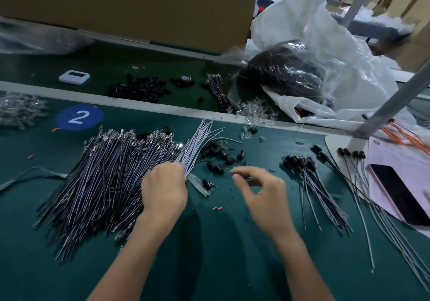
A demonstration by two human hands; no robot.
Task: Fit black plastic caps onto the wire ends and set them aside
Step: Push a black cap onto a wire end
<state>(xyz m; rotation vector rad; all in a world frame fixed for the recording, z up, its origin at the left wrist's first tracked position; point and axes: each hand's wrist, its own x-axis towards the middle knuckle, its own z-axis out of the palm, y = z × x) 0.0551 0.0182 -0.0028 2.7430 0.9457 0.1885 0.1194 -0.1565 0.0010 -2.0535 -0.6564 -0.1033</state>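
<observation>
Right of my right hand (260,191), curled around I cannot tell what, lie a few capped wires (302,168), while my left hand (164,189) grips a wire bundle (197,142) beside the big uncapped heap (109,175), so I judge most remains.

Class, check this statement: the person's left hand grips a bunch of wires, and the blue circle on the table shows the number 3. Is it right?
Not quite. In the head view the blue circle shows a 2, not 3. The left hand does grip a bunch of wires.
</observation>
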